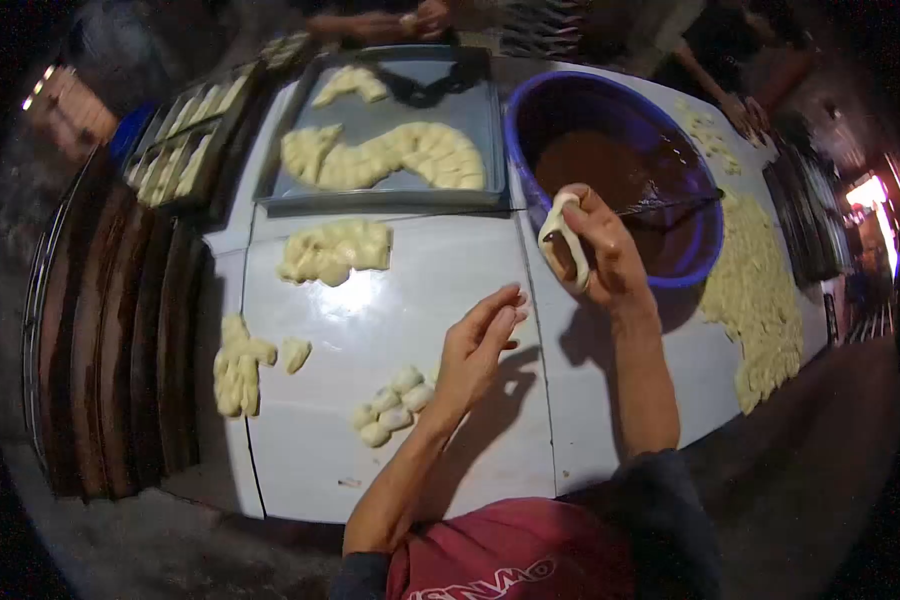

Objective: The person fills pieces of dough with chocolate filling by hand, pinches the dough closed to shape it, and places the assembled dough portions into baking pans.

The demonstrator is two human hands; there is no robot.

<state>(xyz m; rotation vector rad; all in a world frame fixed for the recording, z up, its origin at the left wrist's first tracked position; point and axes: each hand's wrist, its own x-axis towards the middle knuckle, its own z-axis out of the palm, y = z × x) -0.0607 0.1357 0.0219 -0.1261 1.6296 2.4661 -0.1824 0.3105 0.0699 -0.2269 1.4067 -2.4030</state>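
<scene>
My right hand [610, 250] is closed on a flattened piece of dough [553, 245], folded open with brown filling inside, at the left rim of a purple basin [511, 130]. The basin holds brown filling [595, 165], with a dark thin utensil [670, 203] lying across it. My left hand [478, 350] hovers over the white table, fingers loosely bent and apart, nothing visible in them. Several rounded dough pieces [395, 405] sit together just left of that wrist. Farther left lie a slab of joined dough pieces [338, 252], a smaller cluster [238, 370] and a single piece [296, 354].
A grey tray [382, 200] with rows of dough and a dark cloth-like item [425, 88] stands at the back. Many small dough pieces [755, 290] cover the right side. Stacked dark trays [120, 330] flank the left. Other people's hands [748, 118] show at the far edge.
</scene>
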